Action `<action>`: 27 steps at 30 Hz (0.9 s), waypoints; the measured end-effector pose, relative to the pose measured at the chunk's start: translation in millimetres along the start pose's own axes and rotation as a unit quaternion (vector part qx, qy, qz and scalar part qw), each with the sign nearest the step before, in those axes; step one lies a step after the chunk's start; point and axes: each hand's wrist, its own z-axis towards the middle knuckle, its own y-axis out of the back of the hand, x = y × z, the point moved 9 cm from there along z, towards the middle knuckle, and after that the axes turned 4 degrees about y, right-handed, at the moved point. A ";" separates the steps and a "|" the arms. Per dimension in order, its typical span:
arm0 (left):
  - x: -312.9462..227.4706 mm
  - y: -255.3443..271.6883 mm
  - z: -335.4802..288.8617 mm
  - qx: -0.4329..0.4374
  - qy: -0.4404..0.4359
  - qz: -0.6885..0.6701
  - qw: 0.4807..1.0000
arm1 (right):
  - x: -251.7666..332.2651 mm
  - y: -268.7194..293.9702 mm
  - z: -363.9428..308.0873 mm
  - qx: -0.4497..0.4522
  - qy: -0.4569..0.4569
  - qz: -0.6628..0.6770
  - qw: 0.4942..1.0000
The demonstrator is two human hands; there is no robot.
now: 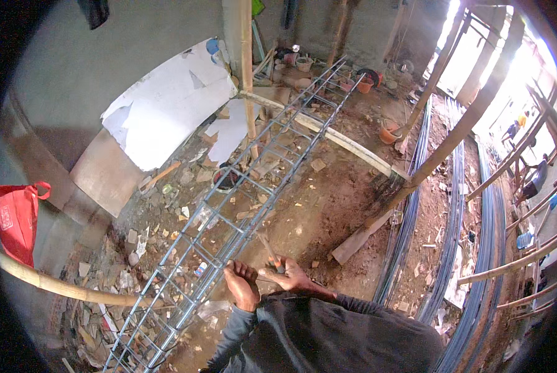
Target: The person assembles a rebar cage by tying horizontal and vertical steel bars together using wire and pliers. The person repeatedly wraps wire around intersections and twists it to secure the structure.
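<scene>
A long rebar cage (238, 214) runs diagonally in front of me, its thin bars tied with square stirrups. My left hand (242, 286) is closed beside the cage's near side, fingers curled; what it pinches, if anything, is too small to make out. To its right, my right hand (292, 278) is wrapped round a slim hand tool (272, 253) with an orange and dark grip. The tool's narrow end points up and away from me, and its exact kind is unclear. Both hands are close together, with the right thumb reaching toward the left hand.
A horizontal pole (328, 132) passes under the cage's far part; a bamboo pole (86, 293) lies under its near part. Long rebar bundles (409, 211) lie at right, beside leaning timber (459, 133). A red bag (16, 221) hangs left. Rubble and buckets (364, 85) lie about.
</scene>
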 end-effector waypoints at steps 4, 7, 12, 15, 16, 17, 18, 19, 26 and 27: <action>49.7 -27.9 4.5 -0.012 0.039 -0.090 0.995 | 12.5 50.9 2.1 0.005 0.025 -0.185 0.982; 90.8 -35.9 8.1 -0.022 0.077 -0.103 0.991 | 8.9 88.2 1.5 0.018 0.018 -0.245 0.969; 138.9 -55.2 2.0 0.009 0.055 -0.062 0.997 | -8.7 144.0 2.1 0.011 0.041 -0.281 0.959; 167.9 -65.1 -5.4 0.008 0.090 -0.046 0.995 | -29.5 170.2 1.9 0.026 -0.003 -0.320 0.947; 175.4 -65.4 -6.7 -0.012 0.072 -0.038 0.997 | -31.3 179.5 1.6 0.015 0.001 -0.332 0.943; 183.2 -69.0 -6.5 -0.007 0.079 -0.007 0.997 | -34.2 186.0 -0.6 0.025 0.001 -0.327 0.945; 189.0 -74.4 -6.6 0.016 0.079 0.012 0.997 | -35.8 190.8 -0.9 0.042 0.010 -0.327 0.944; 207.1 -73.7 -8.7 0.019 0.167 0.040 0.985 | -40.9 198.1 -2.2 0.041 -0.008 -0.310 0.950; 209.2 -83.3 -12.5 0.018 0.089 0.139 0.986 | -31.5 216.9 2.3 0.057 0.036 -0.284 0.956; 213.0 -84.7 -13.4 0.007 0.098 0.129 0.987 | -28.9 218.2 2.4 0.062 0.028 -0.250 0.966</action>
